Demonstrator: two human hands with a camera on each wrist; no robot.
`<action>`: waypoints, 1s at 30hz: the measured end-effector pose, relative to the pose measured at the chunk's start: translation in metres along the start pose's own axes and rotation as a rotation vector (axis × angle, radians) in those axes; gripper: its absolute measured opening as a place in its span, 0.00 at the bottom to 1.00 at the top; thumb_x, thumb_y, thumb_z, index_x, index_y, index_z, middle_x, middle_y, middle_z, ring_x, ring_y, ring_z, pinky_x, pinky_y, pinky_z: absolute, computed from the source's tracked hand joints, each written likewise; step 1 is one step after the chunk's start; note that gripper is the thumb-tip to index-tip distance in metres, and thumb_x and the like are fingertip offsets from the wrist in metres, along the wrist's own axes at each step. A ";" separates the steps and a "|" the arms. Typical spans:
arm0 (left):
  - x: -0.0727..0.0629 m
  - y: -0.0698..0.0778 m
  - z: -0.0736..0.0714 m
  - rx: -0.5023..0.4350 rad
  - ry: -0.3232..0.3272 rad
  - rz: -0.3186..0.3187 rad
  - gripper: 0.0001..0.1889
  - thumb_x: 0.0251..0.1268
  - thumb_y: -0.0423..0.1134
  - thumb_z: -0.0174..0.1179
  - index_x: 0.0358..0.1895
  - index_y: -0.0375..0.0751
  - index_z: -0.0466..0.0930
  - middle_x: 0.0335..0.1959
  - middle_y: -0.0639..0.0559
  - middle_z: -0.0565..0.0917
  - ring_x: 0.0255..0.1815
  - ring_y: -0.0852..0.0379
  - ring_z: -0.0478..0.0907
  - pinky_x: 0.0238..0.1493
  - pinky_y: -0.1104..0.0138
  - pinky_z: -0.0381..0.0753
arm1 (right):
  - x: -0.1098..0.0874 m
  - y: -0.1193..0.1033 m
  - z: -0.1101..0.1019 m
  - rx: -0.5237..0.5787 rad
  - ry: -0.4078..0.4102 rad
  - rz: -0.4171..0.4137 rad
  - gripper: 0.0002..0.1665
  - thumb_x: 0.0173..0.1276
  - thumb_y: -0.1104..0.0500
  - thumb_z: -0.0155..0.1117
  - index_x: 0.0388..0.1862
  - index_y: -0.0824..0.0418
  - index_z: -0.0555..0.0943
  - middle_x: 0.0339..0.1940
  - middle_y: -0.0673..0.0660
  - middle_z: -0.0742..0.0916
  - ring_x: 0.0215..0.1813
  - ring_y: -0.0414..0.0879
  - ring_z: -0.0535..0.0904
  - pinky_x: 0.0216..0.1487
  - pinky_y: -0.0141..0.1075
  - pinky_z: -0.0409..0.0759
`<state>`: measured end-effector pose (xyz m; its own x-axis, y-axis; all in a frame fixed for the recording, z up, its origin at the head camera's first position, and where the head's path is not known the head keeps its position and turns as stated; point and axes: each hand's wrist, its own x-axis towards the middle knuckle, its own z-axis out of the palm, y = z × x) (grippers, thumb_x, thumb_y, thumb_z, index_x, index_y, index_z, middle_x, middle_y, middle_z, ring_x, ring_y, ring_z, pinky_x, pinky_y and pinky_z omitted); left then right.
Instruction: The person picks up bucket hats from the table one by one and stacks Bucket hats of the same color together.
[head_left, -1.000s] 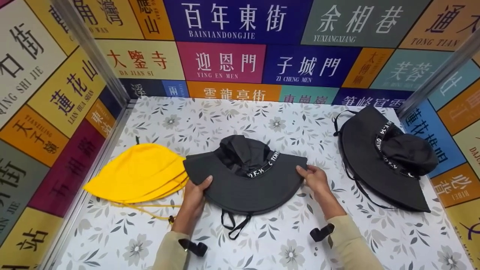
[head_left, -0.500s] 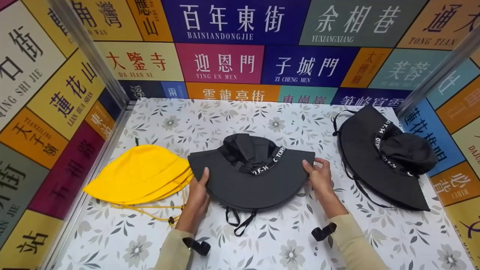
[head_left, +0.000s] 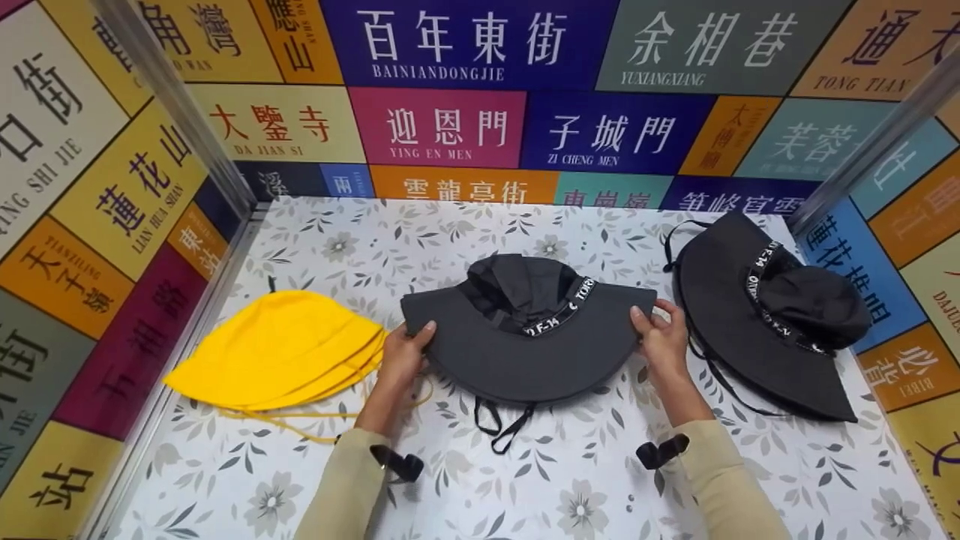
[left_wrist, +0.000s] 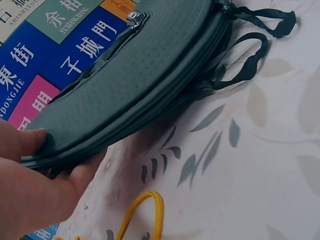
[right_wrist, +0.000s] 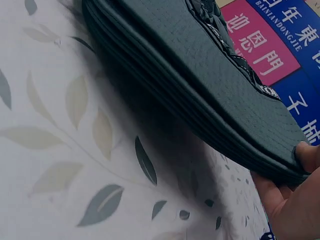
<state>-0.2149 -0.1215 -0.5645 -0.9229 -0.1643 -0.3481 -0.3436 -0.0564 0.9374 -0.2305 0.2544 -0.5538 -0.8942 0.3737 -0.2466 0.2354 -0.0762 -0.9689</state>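
A dark grey wide-brimmed hat point(head_left: 525, 371), its brim folded in half, is held between both hands in the middle of the table. My left hand point(head_left: 403, 358) pinches the left end of the brim, thumb on top and fingers underneath. At the opposite end, my right hand point(head_left: 663, 341) pinches the brim the same way. Both wrist views show the layered brim edge raised off the tabletop. White lettering runs along the band beside the soft crown point(head_left: 517, 285). Black cord loops point(head_left: 502, 427) dangle from the near edge.
Stacked yellow hats point(head_left: 277, 349) lie at the left, their yellow cord trailing toward my left wrist. Another dark hat point(head_left: 720, 315), also folded, lies at the right with a black cord. The table point(head_left: 450, 495) has a leaf-patterned cover. Sign-printed walls point(head_left: 450, 127) enclose its back and sides.
Both hands have carried the grey hat to the right and slightly away from me, keeping their grip on its brim ends. The yellow hats and the other dark hat stay put.
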 end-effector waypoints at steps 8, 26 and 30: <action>0.018 0.007 0.017 0.198 0.012 -0.043 0.21 0.75 0.46 0.55 0.55 0.28 0.79 0.26 0.52 0.75 0.22 0.59 0.71 0.27 0.71 0.73 | 0.013 0.013 -0.011 -0.046 0.052 -0.017 0.31 0.75 0.57 0.59 0.71 0.61 0.60 0.31 0.37 0.83 0.29 0.31 0.81 0.31 0.27 0.80; 0.041 0.003 0.035 0.360 0.150 0.014 0.21 0.71 0.43 0.62 0.53 0.25 0.80 0.48 0.33 0.85 0.44 0.47 0.83 0.46 0.61 0.82 | 0.034 0.023 -0.021 -0.527 0.029 0.003 0.40 0.73 0.49 0.62 0.77 0.61 0.62 0.64 0.69 0.80 0.42 0.42 0.81 0.31 0.23 0.76; 0.040 0.004 0.035 0.463 0.202 0.091 0.21 0.68 0.43 0.64 0.51 0.25 0.80 0.49 0.32 0.85 0.50 0.40 0.83 0.54 0.53 0.81 | 0.034 0.021 -0.021 -0.620 0.036 -0.016 0.40 0.72 0.47 0.63 0.76 0.62 0.64 0.63 0.69 0.80 0.54 0.58 0.82 0.42 0.33 0.83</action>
<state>-0.2595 -0.0936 -0.5750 -0.9164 -0.3375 -0.2149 -0.3468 0.4018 0.8475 -0.2478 0.2846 -0.5822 -0.8886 0.4018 -0.2212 0.4093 0.4770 -0.7778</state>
